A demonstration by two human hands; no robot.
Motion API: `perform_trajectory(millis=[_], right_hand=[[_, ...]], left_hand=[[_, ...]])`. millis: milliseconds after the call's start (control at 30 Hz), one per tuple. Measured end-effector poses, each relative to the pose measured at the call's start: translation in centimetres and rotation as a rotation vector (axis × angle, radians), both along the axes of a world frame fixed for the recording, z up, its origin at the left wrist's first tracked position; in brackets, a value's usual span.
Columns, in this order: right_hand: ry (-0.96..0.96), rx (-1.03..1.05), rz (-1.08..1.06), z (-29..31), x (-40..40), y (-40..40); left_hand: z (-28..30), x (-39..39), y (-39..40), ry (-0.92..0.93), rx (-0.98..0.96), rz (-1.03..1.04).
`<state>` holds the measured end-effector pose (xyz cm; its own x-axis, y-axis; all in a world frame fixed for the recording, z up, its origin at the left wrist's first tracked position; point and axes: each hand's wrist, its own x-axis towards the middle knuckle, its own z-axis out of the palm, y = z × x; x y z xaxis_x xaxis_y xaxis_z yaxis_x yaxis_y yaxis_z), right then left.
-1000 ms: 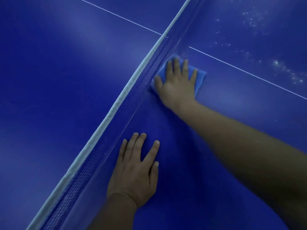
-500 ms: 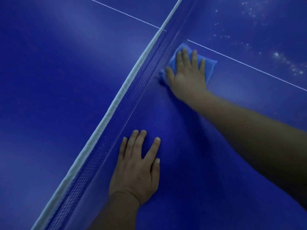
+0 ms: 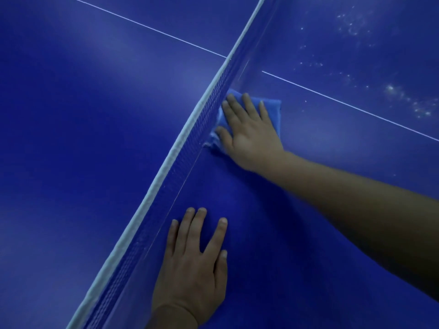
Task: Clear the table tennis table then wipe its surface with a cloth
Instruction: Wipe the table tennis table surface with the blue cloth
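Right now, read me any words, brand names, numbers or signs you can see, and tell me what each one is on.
There are none to read in this view.
Table tennis table: plain blue surface with thin white lines, no lettering.
Net: plain white top band, no print visible.
Blue cloth under the right hand: no tag or label showing.
Pale specks on the far right surface are marks, not text.

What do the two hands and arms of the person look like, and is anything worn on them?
Both are bare. The left hand shows no ring, glove or watch, and its wrist is uncovered up to the frame's bottom edge. The right hand is also without jewellery, and its long forearm carries no sleeve or band as far as the picture's right edge. The fingernails look short and plain. The dim light hides finer marks.
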<state>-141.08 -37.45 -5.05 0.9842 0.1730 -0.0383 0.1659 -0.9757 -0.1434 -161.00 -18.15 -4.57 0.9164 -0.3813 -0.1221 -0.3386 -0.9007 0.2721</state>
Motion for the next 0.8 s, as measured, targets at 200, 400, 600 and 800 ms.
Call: perform_trajectory(millis=[200,400,600,800], right_hand=[[0.05,0.015,-0.227,1.3,5.4,-1.4],[0.041,0.03,-0.19,0.9,1.8,2.1],[0.06,-0.041,-0.321,1.0,3.2,-2.4],[-0.007,-0.001,-0.934,1.4,-4.6,-16.1]], left_hand=[[-0.2,0.0,0.1,-0.012,-0.013,-0.008],[0.0,-0.1,-0.1,0.0,0.012,-0.01],[0.0,-0.1,-0.1,-0.007,0.025,0.002],[0.2,0.1,-0.3,-0.003,-0.018,0.014]])
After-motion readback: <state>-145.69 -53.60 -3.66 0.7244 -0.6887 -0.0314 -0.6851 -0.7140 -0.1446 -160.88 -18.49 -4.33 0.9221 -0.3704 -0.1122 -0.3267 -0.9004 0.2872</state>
